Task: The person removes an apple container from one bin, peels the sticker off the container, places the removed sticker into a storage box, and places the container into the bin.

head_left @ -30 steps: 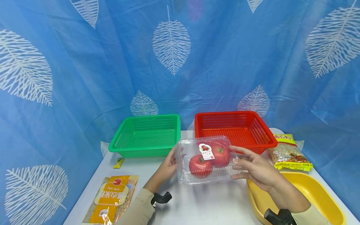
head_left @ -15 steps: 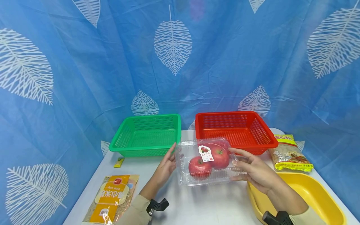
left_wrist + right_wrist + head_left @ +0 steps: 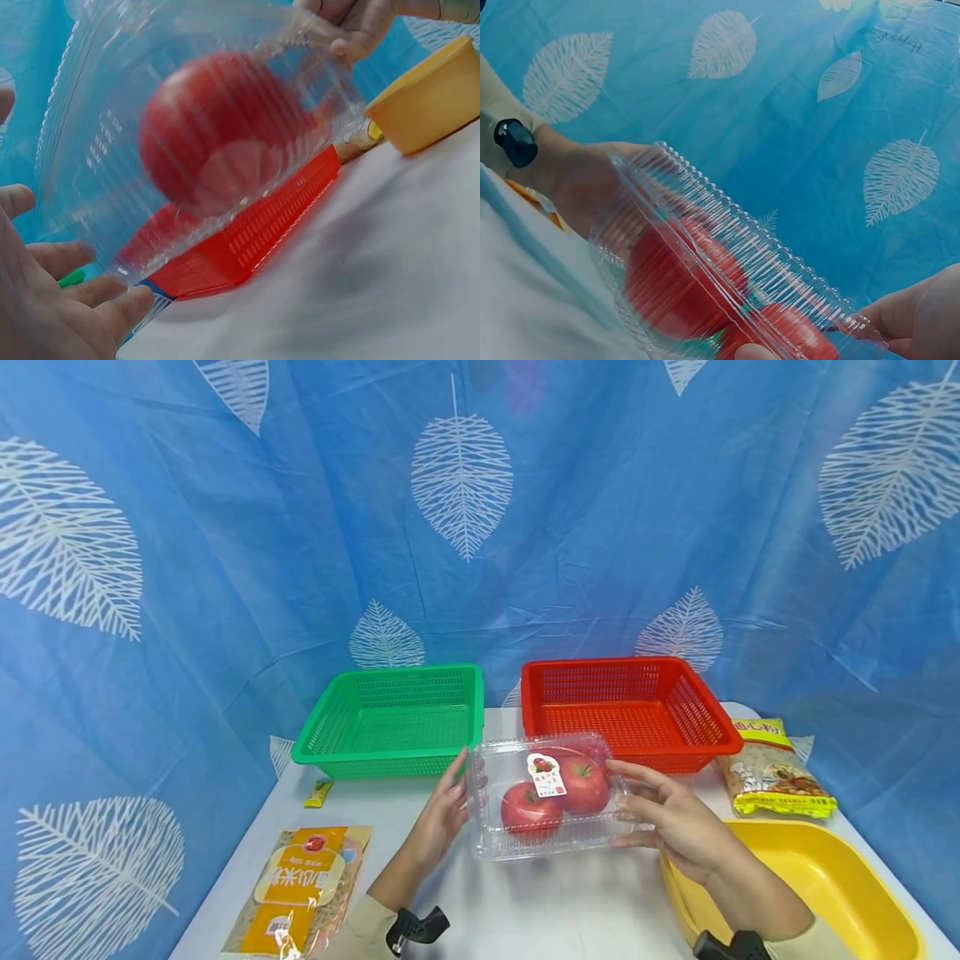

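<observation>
A clear plastic clamshell box (image 3: 502,847) of red apples (image 3: 585,783) is held up, tilted, above the table's middle, with a white label (image 3: 546,775) on its lid. At its right end my right hand (image 3: 675,827) grips it, thumb on the near side and fingers spread along the edge. My left hand (image 3: 438,822) is at the opposite end, its fingers fairly straight. In the left wrist view, the fingertips of that hand (image 3: 60,300) lie right along the box's edge. The right wrist view shows the ridged box side (image 3: 742,217), with the left hand partly behind the plastic.
A green basket (image 3: 386,766) and a red basket (image 3: 622,752) stand at the back. A yellow basin (image 3: 847,893) and a noodle bag (image 3: 776,772) are at right. On the left lie an orange-labelled bag (image 3: 300,885) and a small yellow packet (image 3: 317,794).
My left fingers have straightened at the box's left end, and that wrist has shifted slightly left. The box has sunk a little, with my right hand still gripping it.
</observation>
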A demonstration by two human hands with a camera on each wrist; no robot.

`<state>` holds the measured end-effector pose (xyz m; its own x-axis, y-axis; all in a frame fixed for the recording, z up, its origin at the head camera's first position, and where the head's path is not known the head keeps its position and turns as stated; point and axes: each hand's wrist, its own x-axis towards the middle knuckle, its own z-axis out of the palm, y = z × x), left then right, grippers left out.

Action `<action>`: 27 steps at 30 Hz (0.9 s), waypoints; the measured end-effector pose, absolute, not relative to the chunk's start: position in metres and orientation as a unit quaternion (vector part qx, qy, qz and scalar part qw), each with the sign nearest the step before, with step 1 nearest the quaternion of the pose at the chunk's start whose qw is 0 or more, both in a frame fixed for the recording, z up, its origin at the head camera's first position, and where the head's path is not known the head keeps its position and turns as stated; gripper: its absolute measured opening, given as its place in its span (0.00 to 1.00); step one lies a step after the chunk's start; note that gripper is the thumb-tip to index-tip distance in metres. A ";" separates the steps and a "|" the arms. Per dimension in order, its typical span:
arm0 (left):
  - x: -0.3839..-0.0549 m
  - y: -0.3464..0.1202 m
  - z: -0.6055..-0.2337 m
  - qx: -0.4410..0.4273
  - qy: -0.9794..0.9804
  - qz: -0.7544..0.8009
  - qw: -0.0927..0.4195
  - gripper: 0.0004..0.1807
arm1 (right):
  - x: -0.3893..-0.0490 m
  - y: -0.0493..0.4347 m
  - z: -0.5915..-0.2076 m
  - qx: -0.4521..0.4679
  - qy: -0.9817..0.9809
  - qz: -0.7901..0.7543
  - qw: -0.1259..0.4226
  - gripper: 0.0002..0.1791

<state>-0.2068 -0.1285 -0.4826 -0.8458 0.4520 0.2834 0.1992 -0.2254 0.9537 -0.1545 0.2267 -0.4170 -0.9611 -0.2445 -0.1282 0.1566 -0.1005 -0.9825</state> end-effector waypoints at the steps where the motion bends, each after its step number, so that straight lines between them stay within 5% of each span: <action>1: -0.206 -0.129 -0.483 0.264 0.621 0.733 0.085 0.36 | -0.154 0.226 -0.418 -0.033 0.656 -0.742 0.134 0.34; 27: -0.186 -0.122 -0.485 0.193 0.704 0.680 0.068 0.54 | -0.146 0.197 -0.426 0.045 0.663 -0.738 0.116 0.33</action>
<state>-0.1863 -0.1223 -0.4855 -0.9160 0.3646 0.1674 0.1800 0.0006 0.9837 -0.1457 0.1971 -0.4258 -0.9689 -0.1125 -0.2202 0.2309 -0.0928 -0.9685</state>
